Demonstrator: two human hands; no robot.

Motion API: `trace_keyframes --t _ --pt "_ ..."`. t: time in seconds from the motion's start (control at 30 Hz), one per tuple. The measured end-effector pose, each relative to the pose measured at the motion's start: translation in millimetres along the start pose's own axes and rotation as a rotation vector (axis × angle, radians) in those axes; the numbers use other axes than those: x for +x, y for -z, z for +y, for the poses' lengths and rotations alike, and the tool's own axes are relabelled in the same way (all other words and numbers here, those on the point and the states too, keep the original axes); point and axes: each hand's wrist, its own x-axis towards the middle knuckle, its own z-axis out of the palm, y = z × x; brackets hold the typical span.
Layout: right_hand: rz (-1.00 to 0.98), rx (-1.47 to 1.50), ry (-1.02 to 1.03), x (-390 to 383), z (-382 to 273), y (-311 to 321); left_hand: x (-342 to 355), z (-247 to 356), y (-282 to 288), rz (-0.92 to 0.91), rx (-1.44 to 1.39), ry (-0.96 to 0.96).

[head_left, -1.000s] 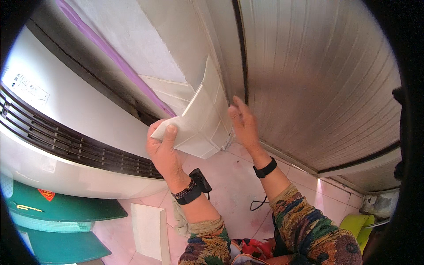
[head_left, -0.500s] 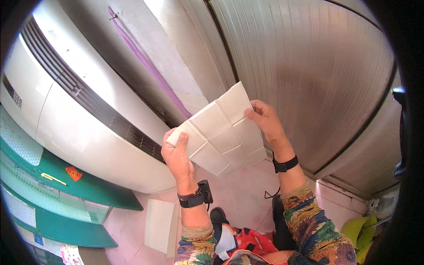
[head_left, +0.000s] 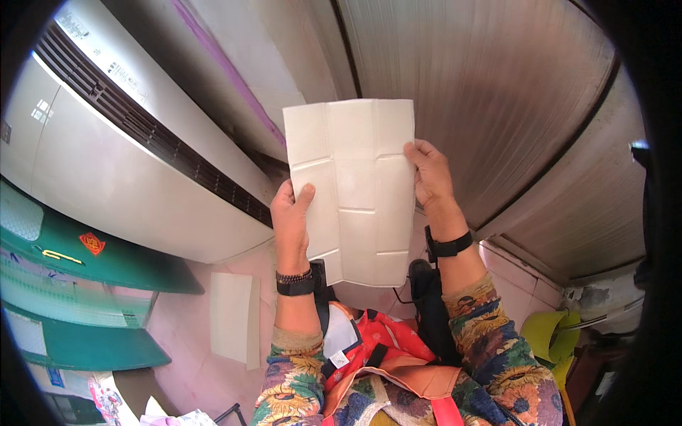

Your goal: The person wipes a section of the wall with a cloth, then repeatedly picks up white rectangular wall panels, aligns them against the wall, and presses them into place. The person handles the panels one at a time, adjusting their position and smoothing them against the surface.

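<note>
A white panel (head_left: 355,184) with raised brick-like relief is held up in front of me, its long side upright. My left hand (head_left: 290,213) grips its left edge, with the thumb on the patterned face and the fingers behind. Higher up on the opposite edge, my right hand (head_left: 428,170) pinches it, thumb in front. The panel bends slightly along its length. Down on the pink tiled floor lies another off-white panel (head_left: 233,319), apart from both hands.
A tall white air conditioner (head_left: 142,170) stands at the left, above a green cabinet (head_left: 106,255). A ribbed grey-brown door panel (head_left: 483,85) rises at the far right. Yellow-green plastic (head_left: 543,337) sits at the lower right. A purple strip (head_left: 227,67) runs along the wall.
My hands have turned the white panel from a slant to nearly upright, bringing its patterned face squarely toward me. Both hands keep their hold. The whole view has shifted a little.
</note>
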Motion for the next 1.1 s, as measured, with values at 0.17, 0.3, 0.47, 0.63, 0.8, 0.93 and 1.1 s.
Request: trace_keyframes --t 0.17,0.3,0.47,0.63,0.8,0.93,1.1 --pt "-0.028 0.026 0.011 8.8 -6.0 13.7 2.7 -2.3 4.2 -0.138 -0.029 0.100" --pt "-0.006 0.030 0.030 15.6 -10.9 21.1 2.2 -1.2 5.6 -0.205 -0.114 0.211" --pt "0.019 -0.012 0.050 18.0 -6.9 22.6 3.0 -4.8 3.2 -0.289 -0.241 0.227" --pt "0.040 -0.046 0.072 14.9 -4.7 19.4 6.1 -14.9 -3.1 -0.316 -0.314 0.273" --pt "-0.040 -0.128 0.088 10.9 -10.1 22.7 10.0 -24.0 0.2 -0.260 -0.319 0.199" --pt "-0.020 -0.332 0.057 9.5 -8.7 23.8 13.1 -32.2 -0.1 -0.150 -0.296 0.177" --pt "0.084 -0.712 0.131 15.9 -19.3 34.4 5.2 -47.8 -24.6 -0.145 -0.126 0.164"
